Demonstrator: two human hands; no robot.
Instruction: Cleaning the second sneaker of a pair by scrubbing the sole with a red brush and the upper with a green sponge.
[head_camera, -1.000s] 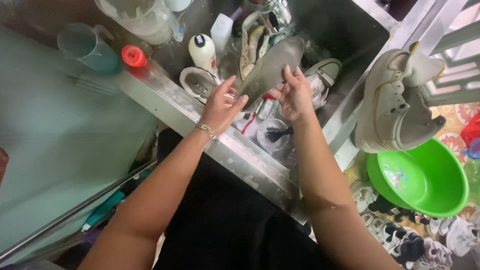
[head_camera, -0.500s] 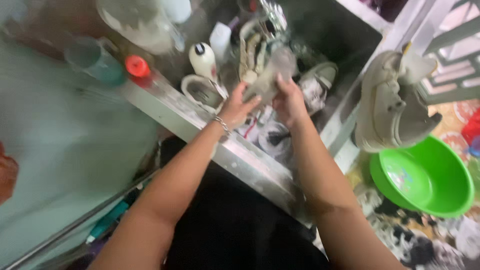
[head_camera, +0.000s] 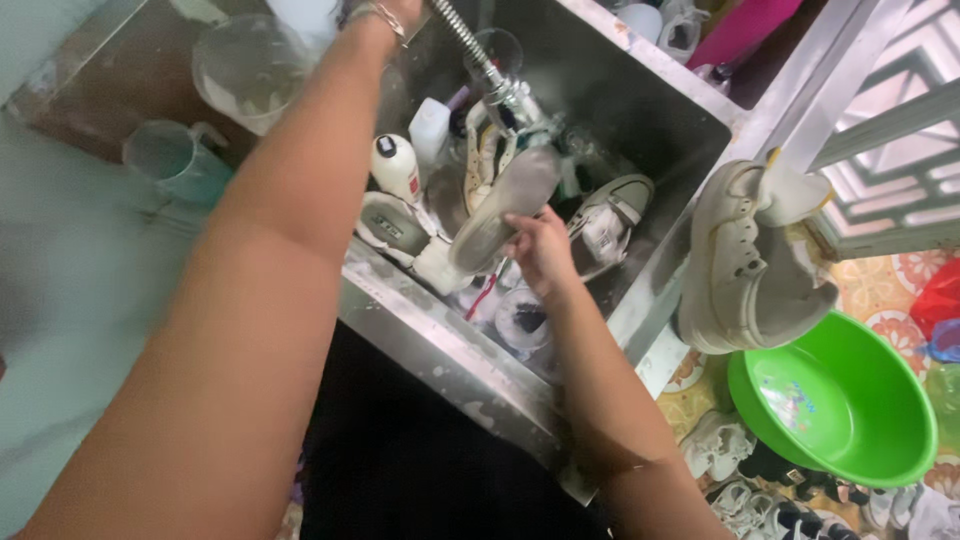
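- The right hand (head_camera: 543, 252) holds a grey shoe insole (head_camera: 503, 210) over the steel sink (head_camera: 640, 90); its fingers are curled shut on the insole's near, lower end.
- The insole's long axis runs diagonally, from the fingers up and away toward the spring-necked tap (head_camera: 490, 70), so nearly all of its length lies on the far side of the grip, with its broad face turned toward the camera.
- The left hand (head_camera: 395, 10) is raised to the far end of the scene, near the top of the tap's hose and mostly cut off by the frame edge; I cannot tell whether its fingers are open or closed on anything.
- The right hand is therefore the only one on the insole; the left is well apart from it.
- In the sink under the insole lie pale sneakers (head_camera: 605, 225) and a white bottle (head_camera: 396, 168).
- To the right, another sneaker (head_camera: 745, 265) hangs above a green basin (head_camera: 850, 420).
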